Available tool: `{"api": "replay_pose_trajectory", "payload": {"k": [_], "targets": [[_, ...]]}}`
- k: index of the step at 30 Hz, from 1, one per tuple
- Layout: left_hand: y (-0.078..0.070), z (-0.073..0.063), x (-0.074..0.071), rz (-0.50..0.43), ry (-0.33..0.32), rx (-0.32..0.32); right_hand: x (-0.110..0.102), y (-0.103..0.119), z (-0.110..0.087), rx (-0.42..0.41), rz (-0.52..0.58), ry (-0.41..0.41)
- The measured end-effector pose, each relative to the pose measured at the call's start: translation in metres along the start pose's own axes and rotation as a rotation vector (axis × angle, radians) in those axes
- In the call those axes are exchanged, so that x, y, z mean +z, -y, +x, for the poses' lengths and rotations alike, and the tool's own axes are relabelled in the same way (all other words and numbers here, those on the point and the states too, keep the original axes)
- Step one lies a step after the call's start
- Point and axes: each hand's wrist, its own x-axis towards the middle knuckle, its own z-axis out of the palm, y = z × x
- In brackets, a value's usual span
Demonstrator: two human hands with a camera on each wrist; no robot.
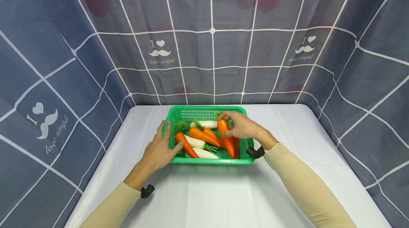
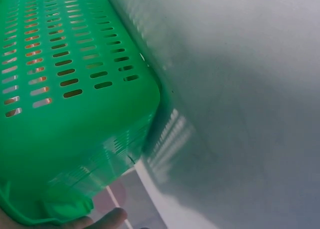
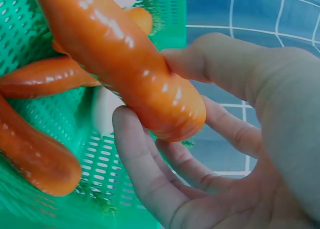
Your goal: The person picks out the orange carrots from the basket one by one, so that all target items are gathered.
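A green plastic basket (image 1: 211,161) holds carrots and white radishes. My right hand (image 1: 241,125) pinches the thick end of an orange carrot (image 1: 223,128) between thumb and fingers, at the basket's right side. In the right wrist view this carrot (image 3: 115,54) slants down toward the fingers, over other carrots. My left hand (image 1: 161,150) rests at the basket's left rim with fingers spread and fairly straight. Its thumb reaches over the edge toward another carrot (image 1: 188,147). Only the left fingertips (image 2: 112,219) show in the left wrist view, beside the basket wall (image 2: 75,119).
Inside the basket lie white radishes (image 1: 207,154) with green leaves, some with feathery tops (image 1: 182,126). A white cloth (image 1: 204,199) covers the table. Dark grey-blue checked curtains (image 1: 191,43) stand at the back and both sides.
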Motion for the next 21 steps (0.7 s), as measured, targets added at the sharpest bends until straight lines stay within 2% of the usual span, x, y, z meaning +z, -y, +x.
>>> {"api": "replay_pose_trajectory", "payload": {"k": [5,14,21], "targets": [[0.001,0.001,0.001,0.003,-0.003,-0.005,-0.008,0.002,-0.006,-0.026,0.016,-0.045],[0.001,0.0,0.001,0.006,-0.002,-0.003,-0.019,-0.002,-0.018,-0.017,0.025,-0.138],[0.001,0.001,0.002,0.006,-0.02,0.003,-0.032,-0.012,-0.029,0.025,0.062,-0.21]]}}
